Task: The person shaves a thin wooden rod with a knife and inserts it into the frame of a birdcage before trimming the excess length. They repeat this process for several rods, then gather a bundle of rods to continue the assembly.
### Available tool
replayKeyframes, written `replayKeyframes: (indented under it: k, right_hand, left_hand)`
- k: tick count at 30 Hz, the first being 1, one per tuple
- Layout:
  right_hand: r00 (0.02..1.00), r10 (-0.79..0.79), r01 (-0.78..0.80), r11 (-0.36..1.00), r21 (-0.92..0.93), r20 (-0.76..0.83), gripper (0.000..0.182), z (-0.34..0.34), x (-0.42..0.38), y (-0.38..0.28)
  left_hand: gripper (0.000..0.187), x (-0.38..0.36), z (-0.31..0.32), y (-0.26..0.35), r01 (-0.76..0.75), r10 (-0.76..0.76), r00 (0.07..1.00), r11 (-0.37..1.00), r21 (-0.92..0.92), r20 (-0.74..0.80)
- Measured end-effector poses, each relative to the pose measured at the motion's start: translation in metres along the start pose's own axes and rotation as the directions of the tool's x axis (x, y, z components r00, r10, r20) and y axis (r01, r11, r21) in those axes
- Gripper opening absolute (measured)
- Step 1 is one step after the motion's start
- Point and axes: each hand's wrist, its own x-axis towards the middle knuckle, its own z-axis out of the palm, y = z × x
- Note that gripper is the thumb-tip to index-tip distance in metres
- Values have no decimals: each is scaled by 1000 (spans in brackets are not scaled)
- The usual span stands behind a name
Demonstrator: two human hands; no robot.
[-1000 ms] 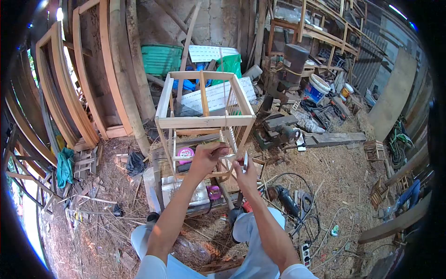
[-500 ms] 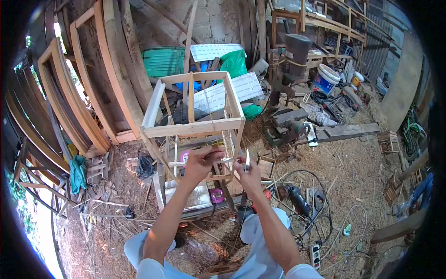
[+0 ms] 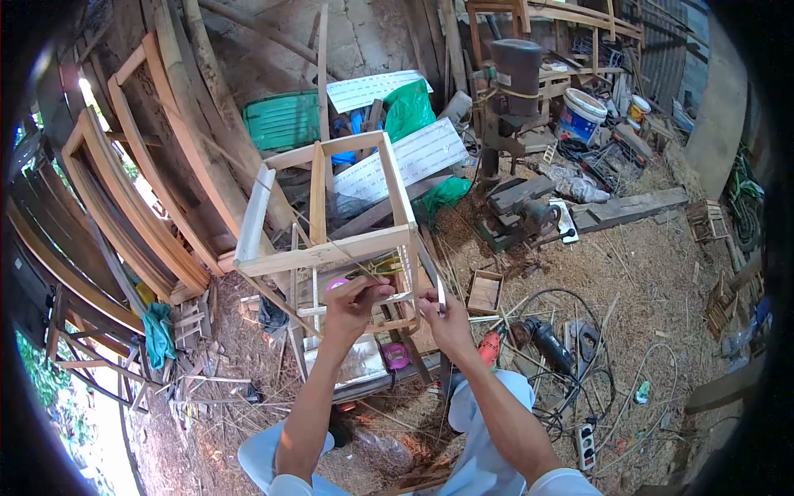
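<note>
A box-shaped wooden frame (image 3: 331, 248) of pale slats stands in front of me on the littered ground. My left hand (image 3: 351, 302) pinches a thin bamboo stick (image 3: 327, 240) that slants up to the left across the frame's front. My right hand (image 3: 447, 318) is closed on a small knife whose blade (image 3: 441, 291) points upward, close to the frame's lower right corner. Both hands are a few centimetres apart, just in front of the frame's lower rails.
Curved wooden frames (image 3: 157, 190) lean at the left. A drill press (image 3: 513, 83), a white bucket (image 3: 581, 116) and a green crate (image 3: 285, 120) stand behind. An angle grinder (image 3: 542, 339), cables and a power strip (image 3: 585, 446) lie right of my knees on the sawdust.
The view has swung, so the frame sits lower left and looks tilted. My left hand now holds a long thin stick slanting up left; my right hand keeps the knife upright.
</note>
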Motion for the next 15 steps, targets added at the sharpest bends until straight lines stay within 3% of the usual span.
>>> replayKeyframes:
  k: [6, 9, 12, 15]
  right_hand:
    - [999, 37, -36, 999, -37, 32, 20, -2, -2, -8]
    - [999, -39, 41, 997, -61, 24, 20, -2, -2, -8]
    - [998, -67, 67, 992, -110, 3, 20, -1, -2, -6]
    - [999, 35, -32, 994, -104, 26, 19, -1, -2, -13]
  left_hand:
    - [9, -1, 2, -6, 56, -56, 998, 995, -82, -3]
    - [10, 2, -1, 0, -28, 26, 999, 994, 105, 25]
    - [10, 2, 1, 0, -61, 60, 998, 992, 110, 8]
    - [8, 1, 0, 5, -89, 91, 996, 980, 180, -2]
